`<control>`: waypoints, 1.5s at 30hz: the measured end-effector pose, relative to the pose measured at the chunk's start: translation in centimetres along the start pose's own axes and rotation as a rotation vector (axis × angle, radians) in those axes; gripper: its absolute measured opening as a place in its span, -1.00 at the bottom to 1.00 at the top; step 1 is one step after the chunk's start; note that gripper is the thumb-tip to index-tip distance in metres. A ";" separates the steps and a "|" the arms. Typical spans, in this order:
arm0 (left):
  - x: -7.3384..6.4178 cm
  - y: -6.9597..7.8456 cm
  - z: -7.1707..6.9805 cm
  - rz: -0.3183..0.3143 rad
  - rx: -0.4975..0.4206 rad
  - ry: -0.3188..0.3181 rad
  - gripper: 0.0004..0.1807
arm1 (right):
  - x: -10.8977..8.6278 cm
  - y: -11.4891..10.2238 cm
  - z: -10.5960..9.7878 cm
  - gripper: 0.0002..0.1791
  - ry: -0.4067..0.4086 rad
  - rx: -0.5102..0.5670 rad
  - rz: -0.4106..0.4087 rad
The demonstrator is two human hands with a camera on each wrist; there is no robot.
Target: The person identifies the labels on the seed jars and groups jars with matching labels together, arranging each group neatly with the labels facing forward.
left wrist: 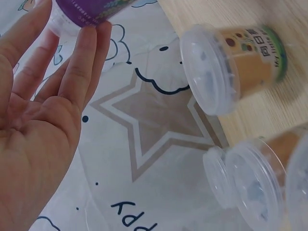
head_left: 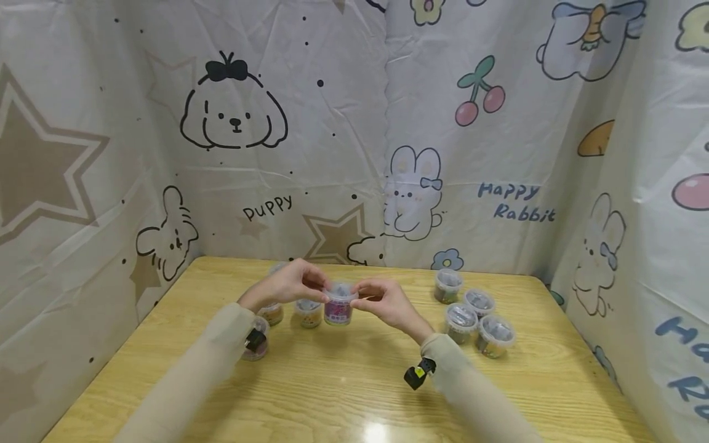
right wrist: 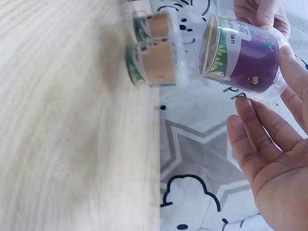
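Observation:
A small clear plastic tub with a purple label [head_left: 338,311] and a translucent lid is held between both hands above the wooden table. My left hand [head_left: 296,284] pinches its lid rim from the left, thumb toward me. From the opposite side my right hand [head_left: 389,303] grips the rim between thumb and index finger; its other fingers extend beneath in the right wrist view. That view shows the purple tub [right wrist: 252,57] tipped sideways by the camera angle, with a green band round its base. Close beside it on the left stands an orange-labelled tub [head_left: 308,316].
More lidded tubs stand by my left arm, among them an orange one [head_left: 271,315] and a pinkish one [head_left: 256,352] partly under the forearm. On the right is a cluster of several tubs, the nearest a dark-filled tub [head_left: 495,340]. A printed curtain [head_left: 332,154] encloses the table.

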State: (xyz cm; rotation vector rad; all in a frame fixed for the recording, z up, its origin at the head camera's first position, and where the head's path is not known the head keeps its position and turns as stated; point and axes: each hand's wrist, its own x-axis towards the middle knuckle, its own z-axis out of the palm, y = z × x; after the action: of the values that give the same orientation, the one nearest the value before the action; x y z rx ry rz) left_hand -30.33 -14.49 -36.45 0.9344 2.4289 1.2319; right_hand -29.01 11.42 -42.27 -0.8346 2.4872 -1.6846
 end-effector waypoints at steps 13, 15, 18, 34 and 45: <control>-2.8 -1.7 -0.2 -0.023 0.071 -0.098 -0.89 | -0.2 0.7 3.2 -0.78 -0.097 -0.059 -0.087; -3.2 -2.0 -0.2 -0.021 0.088 -0.105 -0.89 | -0.2 0.9 3.7 -0.78 -0.104 -0.080 -0.076; -3.7 -2.5 -0.1 -0.015 0.104 -0.102 -0.90 | -0.2 0.9 4.3 -0.78 -0.120 -0.094 -0.065; -5.5 -4.1 -0.3 -0.016 0.126 -0.157 -0.94 | -0.1 0.3 7.4 -0.78 -0.179 -0.214 -0.145; -5.7 -3.2 0.1 -0.044 0.356 -0.200 -0.85 | -0.3 0.1 9.0 -0.77 -0.186 -0.374 -0.190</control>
State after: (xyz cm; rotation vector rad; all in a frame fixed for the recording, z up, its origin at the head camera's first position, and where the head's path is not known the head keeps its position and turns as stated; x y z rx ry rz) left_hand -27.34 -19.58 -39.37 1.0327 2.5311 0.6635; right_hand -26.02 3.83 -46.19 -1.2301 2.6989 -1.1256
